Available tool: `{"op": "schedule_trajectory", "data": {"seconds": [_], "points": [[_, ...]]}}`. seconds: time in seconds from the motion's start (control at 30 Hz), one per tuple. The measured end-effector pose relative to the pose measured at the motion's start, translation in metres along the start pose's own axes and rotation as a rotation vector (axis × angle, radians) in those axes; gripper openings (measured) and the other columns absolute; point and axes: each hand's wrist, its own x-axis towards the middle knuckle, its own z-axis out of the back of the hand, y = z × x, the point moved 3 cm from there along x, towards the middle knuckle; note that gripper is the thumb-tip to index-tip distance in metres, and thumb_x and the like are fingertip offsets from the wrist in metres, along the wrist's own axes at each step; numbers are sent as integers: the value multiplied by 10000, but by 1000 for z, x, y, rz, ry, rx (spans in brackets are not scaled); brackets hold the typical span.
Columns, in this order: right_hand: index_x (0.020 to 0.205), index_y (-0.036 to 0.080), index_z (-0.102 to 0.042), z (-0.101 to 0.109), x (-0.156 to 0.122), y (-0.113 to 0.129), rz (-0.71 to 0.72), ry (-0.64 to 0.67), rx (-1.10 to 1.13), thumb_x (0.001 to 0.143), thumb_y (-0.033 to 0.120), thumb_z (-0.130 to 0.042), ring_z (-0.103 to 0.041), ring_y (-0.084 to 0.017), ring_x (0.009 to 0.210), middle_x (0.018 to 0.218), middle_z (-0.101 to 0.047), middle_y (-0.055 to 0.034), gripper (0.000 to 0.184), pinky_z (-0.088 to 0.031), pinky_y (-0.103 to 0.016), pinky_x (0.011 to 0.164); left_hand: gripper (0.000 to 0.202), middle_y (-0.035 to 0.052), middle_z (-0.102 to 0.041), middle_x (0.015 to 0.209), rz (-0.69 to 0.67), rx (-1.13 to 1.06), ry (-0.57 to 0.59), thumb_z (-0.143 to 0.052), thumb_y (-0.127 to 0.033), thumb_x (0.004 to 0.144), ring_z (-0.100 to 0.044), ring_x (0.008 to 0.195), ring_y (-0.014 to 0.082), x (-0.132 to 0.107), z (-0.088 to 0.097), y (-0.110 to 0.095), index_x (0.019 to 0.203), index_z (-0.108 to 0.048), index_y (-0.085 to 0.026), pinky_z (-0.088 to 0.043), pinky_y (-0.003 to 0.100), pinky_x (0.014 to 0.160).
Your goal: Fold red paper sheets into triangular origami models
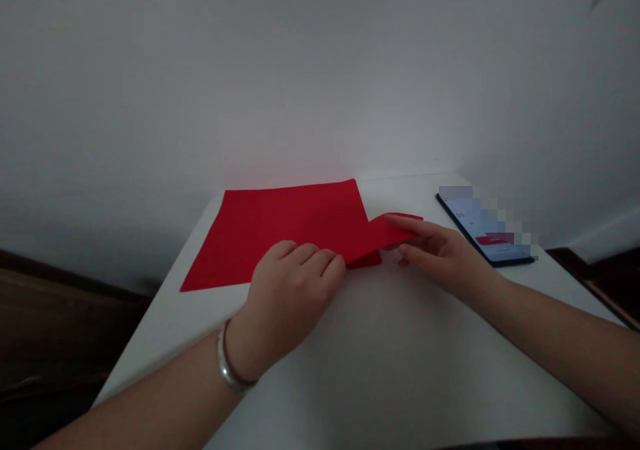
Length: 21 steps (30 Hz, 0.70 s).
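Closest to the lens is the left forearm, with a silver bangle and a thin red cord on the wrist. Past it, the left hand sits curled knuckles-up on the near edge of the red paper. Its fingertips are tucked under, so whether it's pinching the sheet or just pressing it flat, no way to tell.

The right hand comes in from the right and has the raised corner flap lightly pinched, fingers lying on top and thumb underneath.

The sheet lies flat on the white table, long side running left to right, and most of it spreads away to the left and back from both hands. The flap is at the near right corner, so the right hand is the closer one to it, with the left just beside it.

Room-wise, the sheet's far edge is up near the wall, and its left corner is almost at the table's left edge. A phone lies near the right hand, apart from the paper. The near half of the table is bare.
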Motion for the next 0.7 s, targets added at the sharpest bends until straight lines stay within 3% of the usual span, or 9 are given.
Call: {"op": "schedule_trajectory", "data": {"seconds": [0.1,0.2,0.37,0.53,0.63,0.7], "points": [[1451,274,-329,2,1,-3,48,-48,-8,795,279,-597,-665,-200,882,1013,-694,-68,708,-558,-378,750,155,46,-721,797,55,13,-62,-516,-148,869,-633,662,203,-4,4,9,893,-663,-188,-417,320,563],[1490,299,-179,5,4,-6,130,-128,-33,784,282,-602,-650,-182,827,1077,-644,-73,824,-559,-374,719,179,43,-718,793,223,-82,-107,-489,-274,918,-643,672,197,-7,3,22,914,-657,-213,-424,300,557],[1408,296,-349,10,8,-7,186,-244,-151,765,301,-628,-601,-185,878,1198,-555,-97,701,-553,-385,735,147,4,-696,809,543,-553,-261,-538,-319,891,-652,697,153,-10,1,37,962,-628,-227,-489,259,610],[1379,299,-382,6,9,-3,152,-206,-150,767,278,-622,-521,-243,1182,1314,-532,-105,657,-522,-425,866,188,-33,-632,708,762,-989,-500,-602,-321,845,-599,611,111,-9,1,38,1012,-568,-241,-476,212,545],[1387,290,-369,4,9,-1,140,-153,-137,781,267,-610,-502,-235,1227,1346,-525,-97,652,-499,-417,914,289,-54,-618,647,810,-1149,-516,-603,-285,837,-553,505,89,-6,-3,36,1106,-506,-249,-443,190,476],[1386,276,-365,3,10,-3,133,-113,-83,788,261,-610,-563,-221,1155,1330,-544,-97,647,-486,-421,936,244,-52,-611,634,817,-1198,-484,-595,-276,838,-560,507,88,-5,-8,35,1072,-536,-240,-435,179,457]]}}
